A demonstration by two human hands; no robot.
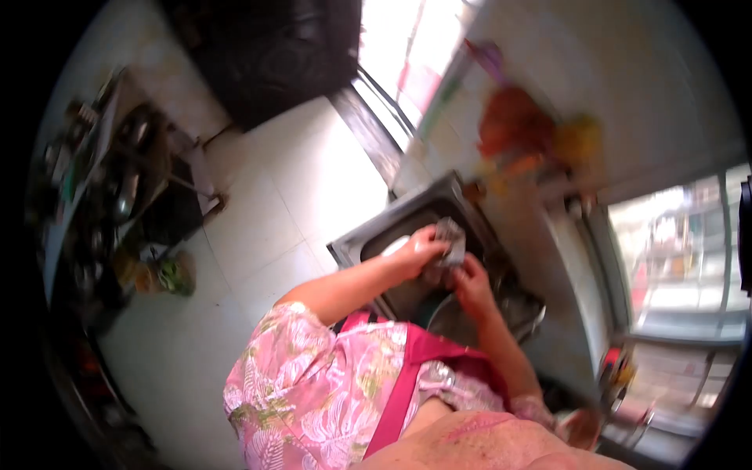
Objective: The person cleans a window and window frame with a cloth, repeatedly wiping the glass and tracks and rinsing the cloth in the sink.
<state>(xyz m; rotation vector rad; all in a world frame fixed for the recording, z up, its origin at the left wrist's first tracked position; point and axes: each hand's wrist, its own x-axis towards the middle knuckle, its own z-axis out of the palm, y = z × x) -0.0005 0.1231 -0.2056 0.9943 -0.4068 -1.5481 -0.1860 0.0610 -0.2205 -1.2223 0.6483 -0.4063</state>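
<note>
The left arm extends from the patterned sleeve (294, 376) toward the sink (384, 219), elbow bent and set out to the side, forearm angled across the near edge. The left hand (421, 252) is positioned over the basin, its fingers curled closed around a grey item (450, 233). The right arm runs up along the opposite side, forearm steeply inclined; the right hand (472, 286) is located just below the grey item, fingertips directed at its lower edge. The right fingers are bent, but blur obscures their spacing; whether they grip or only touch the item cannot be determined. The grey item is above the sink, between the two hands; its material is indistinct. A white object (397, 245) in the basin is partly covered by the left hand. A round vessel (450, 319) lies below the right hand, its near side hidden by the apron (442, 348). The red bundle (513, 121) at the wall is smeared by motion. The shelf (98, 160) is cut off by the dark lens border.
</note>
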